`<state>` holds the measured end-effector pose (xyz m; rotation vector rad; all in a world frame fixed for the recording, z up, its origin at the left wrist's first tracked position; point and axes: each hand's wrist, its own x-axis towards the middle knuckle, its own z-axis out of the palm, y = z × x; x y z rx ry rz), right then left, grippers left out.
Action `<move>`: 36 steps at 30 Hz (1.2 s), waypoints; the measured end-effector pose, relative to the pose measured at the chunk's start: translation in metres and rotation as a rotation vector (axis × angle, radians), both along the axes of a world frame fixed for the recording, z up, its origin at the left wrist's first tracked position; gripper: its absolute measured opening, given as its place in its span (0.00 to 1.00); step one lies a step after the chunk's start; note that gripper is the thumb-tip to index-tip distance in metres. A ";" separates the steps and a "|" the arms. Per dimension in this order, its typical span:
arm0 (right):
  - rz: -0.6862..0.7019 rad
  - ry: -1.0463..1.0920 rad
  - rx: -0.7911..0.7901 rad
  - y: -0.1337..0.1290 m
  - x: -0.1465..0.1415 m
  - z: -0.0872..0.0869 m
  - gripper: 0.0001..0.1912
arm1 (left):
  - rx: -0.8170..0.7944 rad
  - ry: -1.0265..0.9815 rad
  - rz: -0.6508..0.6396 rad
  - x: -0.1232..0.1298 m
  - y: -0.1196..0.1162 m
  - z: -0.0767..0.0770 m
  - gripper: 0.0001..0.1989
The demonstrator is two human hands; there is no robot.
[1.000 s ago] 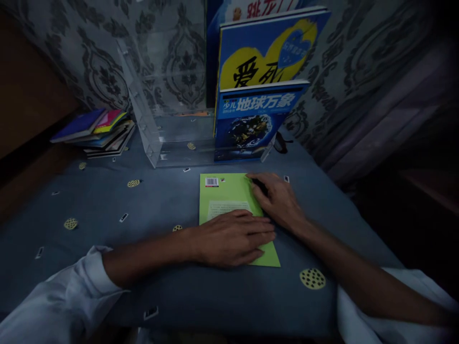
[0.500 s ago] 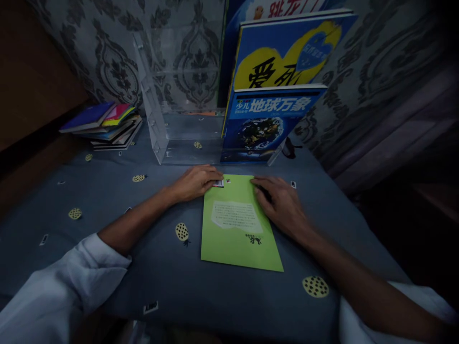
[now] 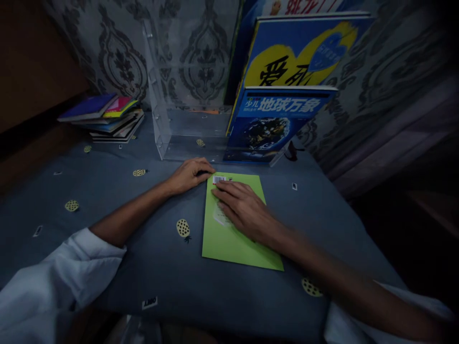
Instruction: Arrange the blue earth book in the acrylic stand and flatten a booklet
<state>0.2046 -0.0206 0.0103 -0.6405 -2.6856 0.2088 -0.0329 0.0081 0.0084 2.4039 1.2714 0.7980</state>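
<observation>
The right hand (image 3: 247,210), fingers slightly apart, rests across a green book (image 3: 236,251), probably steadying it. The left hand (image 3: 188,177) meets its far-left corner; whether those fingers pinch is unclear. Beyond, a clear rack (image 3: 155,102) props up books (image 3: 263,136).

The blue globe book (image 3: 270,131) stands in a clear display rack (image 3: 158,112). To the rack's left, a book stack (image 3: 103,119) lies on the pineapple-print tablecloth (image 3: 103,184).
</observation>
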 end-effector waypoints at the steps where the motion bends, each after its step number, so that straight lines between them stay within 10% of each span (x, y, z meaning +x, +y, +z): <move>1: 0.015 -0.001 0.001 0.000 -0.004 0.000 0.19 | 0.004 0.008 0.007 0.000 0.000 0.000 0.12; 15: 0.074 0.026 -0.034 -0.019 -0.001 -0.002 0.19 | 0.058 0.032 0.031 0.001 0.000 -0.007 0.13; 36: -0.334 0.112 0.009 0.032 0.057 -0.021 0.20 | 0.143 0.186 0.013 0.001 -0.004 -0.006 0.17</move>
